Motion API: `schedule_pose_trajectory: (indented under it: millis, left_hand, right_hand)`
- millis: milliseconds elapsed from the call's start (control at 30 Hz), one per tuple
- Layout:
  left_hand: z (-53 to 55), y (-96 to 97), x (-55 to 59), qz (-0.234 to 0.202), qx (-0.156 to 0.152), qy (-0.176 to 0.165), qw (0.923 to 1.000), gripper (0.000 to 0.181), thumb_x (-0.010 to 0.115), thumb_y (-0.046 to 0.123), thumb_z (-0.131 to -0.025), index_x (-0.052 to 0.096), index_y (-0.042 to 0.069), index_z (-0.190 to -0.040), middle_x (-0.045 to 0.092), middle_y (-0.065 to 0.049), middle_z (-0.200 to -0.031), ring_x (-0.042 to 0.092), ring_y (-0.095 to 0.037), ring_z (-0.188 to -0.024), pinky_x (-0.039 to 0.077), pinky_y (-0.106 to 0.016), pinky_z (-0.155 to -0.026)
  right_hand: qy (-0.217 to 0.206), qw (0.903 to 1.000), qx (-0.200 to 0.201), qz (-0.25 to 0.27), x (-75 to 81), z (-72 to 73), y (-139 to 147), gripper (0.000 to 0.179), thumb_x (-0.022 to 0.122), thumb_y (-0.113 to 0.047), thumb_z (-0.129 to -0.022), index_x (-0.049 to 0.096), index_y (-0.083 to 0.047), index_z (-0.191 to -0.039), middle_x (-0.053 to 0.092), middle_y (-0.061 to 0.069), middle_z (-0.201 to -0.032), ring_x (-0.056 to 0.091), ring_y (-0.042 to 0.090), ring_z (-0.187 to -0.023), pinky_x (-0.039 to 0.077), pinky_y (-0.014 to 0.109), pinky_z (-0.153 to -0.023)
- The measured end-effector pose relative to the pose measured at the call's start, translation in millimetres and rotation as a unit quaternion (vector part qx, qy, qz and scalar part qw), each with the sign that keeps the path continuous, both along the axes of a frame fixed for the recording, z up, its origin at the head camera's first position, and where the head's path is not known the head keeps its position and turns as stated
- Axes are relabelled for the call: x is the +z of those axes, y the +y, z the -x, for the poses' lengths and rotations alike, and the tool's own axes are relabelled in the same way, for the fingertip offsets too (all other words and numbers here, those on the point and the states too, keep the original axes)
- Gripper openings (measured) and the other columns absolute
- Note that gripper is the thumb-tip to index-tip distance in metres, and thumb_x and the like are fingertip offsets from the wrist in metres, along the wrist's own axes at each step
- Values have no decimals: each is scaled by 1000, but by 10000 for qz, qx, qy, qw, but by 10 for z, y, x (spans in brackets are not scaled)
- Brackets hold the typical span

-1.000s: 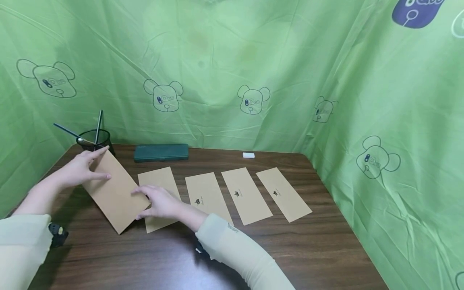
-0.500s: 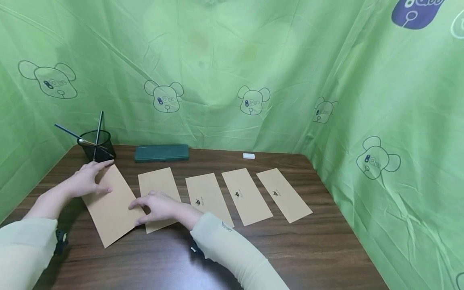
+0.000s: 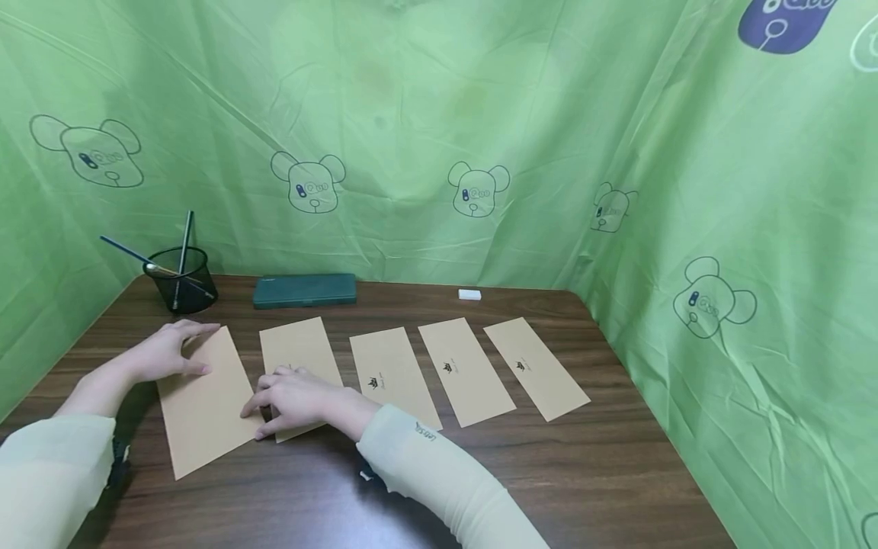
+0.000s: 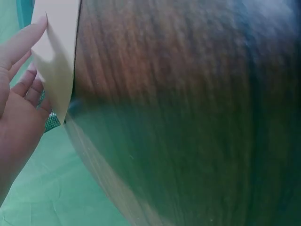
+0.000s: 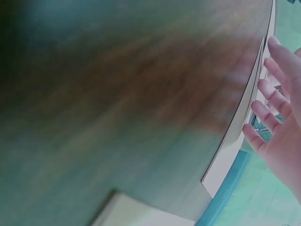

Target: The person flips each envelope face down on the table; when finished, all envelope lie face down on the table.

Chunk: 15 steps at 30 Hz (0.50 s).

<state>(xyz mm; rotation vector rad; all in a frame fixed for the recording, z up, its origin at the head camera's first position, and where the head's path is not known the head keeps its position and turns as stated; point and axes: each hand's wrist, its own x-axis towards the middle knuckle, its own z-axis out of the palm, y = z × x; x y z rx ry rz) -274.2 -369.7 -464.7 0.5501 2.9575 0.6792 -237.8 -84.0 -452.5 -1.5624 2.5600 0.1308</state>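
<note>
A plain brown paper envelope (image 3: 206, 412) lies at a slant on the left of the wooden table. My left hand (image 3: 161, 354) holds its upper left part, thumb on the face and the other fingers along the edge. The left wrist view also shows this hand (image 4: 21, 80) at the envelope's edge (image 4: 59, 52). My right hand (image 3: 298, 400) touches the envelope's right edge with its fingertips, fingers loosely spread. It partly covers a second envelope (image 3: 298, 339). In the right wrist view, the right hand's fingers (image 5: 268, 122) look nearly straight.
To the right lie three more envelopes (image 3: 394, 358) with crown prints in a slanting row. Behind stand a black mesh pen holder (image 3: 181, 286) with pencils, a dark green case (image 3: 305, 291) and a white eraser (image 3: 469, 294). Green cloth (image 3: 405, 114) surrounds the table.
The plain envelope has come down and toward me, turning more upright in view. Both hands have moved with it. The pen holder is now fully uncovered; the other envelopes stay put.
</note>
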Motion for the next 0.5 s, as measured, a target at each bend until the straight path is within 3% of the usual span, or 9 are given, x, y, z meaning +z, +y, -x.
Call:
schedule_pose_trajectory:
  millis: [200, 367, 500]
  left_hand:
    - [-6, 34, 13, 104, -79, -117, 9998, 80, 78, 40, -73, 48, -4, -133, 42, -34, -128, 37, -55, -114, 35, -69, -86]
    - [9, 61, 43, 291, 2, 29, 9996, 79, 79, 42, -71, 50, -3, -130, 41, -34, -128, 35, -53, -111, 32, -71, -83]
    - [22, 150, 92, 151, 89, 180, 9997, 83, 81, 41, -70, 47, -2, -132, 37, -35, -133, 31, -55, -116, 26, -72, -85]
  right_hand:
    - [-148, 9998, 124, -10, 9, 7, 54, 49, 59, -63, -81, 50, -51, -128, 42, -24, -107, 34, -1, -99, 31, 15, -75]
    - [-138, 9990, 400, 115, 39, 22, 119, 52, 59, -62, -82, 51, -46, -130, 44, -21, -116, 35, -1, -109, 31, 13, -88]
    - [-44, 9977, 577, 347, 68, 38, 219, 55, 62, -57, -83, 51, -39, -133, 48, -16, -120, 38, -1, -111, 31, 11, -92]
